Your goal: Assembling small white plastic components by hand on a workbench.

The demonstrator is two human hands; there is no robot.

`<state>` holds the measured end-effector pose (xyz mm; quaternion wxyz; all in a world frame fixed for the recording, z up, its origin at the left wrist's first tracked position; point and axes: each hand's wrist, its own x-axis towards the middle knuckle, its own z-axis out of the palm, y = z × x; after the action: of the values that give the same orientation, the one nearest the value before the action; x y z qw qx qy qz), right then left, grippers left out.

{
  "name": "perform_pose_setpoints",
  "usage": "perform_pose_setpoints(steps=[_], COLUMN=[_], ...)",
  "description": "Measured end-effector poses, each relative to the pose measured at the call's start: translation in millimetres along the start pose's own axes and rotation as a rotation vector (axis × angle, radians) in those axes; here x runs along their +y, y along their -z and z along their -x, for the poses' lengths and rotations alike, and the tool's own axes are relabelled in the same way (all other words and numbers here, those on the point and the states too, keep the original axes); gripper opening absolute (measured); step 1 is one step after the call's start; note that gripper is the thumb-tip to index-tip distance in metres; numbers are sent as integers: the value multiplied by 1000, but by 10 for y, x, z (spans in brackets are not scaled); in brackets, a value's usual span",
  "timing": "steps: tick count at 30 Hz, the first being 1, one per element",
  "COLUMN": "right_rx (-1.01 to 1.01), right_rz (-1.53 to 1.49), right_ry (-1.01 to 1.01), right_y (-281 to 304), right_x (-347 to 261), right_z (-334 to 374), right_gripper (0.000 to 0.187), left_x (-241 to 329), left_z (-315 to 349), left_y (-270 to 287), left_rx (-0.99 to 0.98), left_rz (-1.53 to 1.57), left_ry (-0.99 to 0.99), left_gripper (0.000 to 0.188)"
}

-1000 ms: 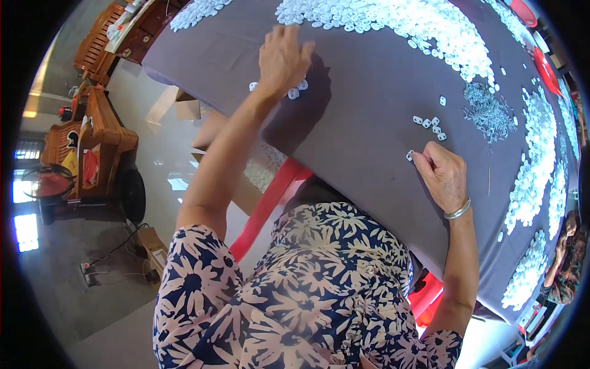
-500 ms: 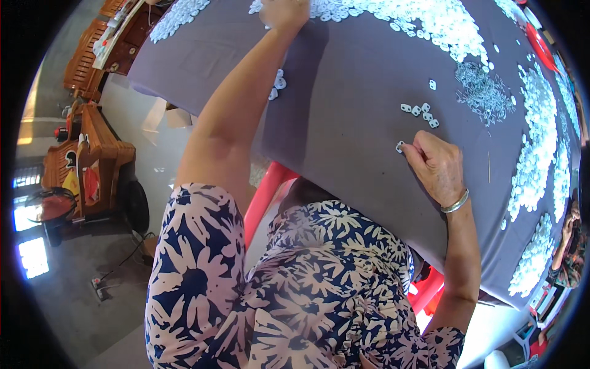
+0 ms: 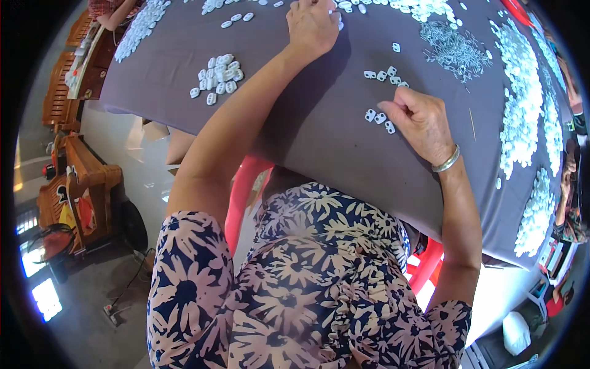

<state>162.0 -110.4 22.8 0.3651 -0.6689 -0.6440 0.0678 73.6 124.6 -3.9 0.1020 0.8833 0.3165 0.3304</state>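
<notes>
My left hand (image 3: 312,26) reaches the far side of the table, fingers bent down at the edge of the long pile of white oval pieces (image 3: 418,9). One white piece (image 3: 340,25) shows beside its thumb; the fingertips are partly hidden. My right hand (image 3: 424,120), with a bracelet on the wrist, is closed, thumb against curled fingers. Beside its thumb lie three small white pieces with dark holes (image 3: 389,127). What the fingers hold, if anything, is hidden. Several similar white pieces (image 3: 381,75) lie just beyond.
A grey cloth (image 3: 326,129) covers the table. Left of my arm sits a cluster of white oval pieces (image 3: 219,75). Thin metal pins (image 3: 455,49) form a heap at the far right, near a thin stick (image 3: 472,124). More white pieces (image 3: 519,104) line the right side.
The view has shifted, showing more of the table's left. My left hand has moved right and nearer. My right hand has drawn slightly right, and three holed pieces show beside it instead of one.
</notes>
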Motion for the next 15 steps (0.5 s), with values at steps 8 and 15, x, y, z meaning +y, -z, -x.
perform_pose_setpoints(steps=[8, 15], right_rx=[113, 230], right_rz=[-63, -314], right_ry=[-90, -198], right_y=[55, 129], right_x=[139, 138], right_z=[-11, -13], right_gripper=[32, 35], left_x=[250, -163], left_z=[628, 244], left_y=[63, 606], left_rx=[-34, 21], left_rz=[330, 108], left_ry=[-360, -264], left_gripper=[29, 24])
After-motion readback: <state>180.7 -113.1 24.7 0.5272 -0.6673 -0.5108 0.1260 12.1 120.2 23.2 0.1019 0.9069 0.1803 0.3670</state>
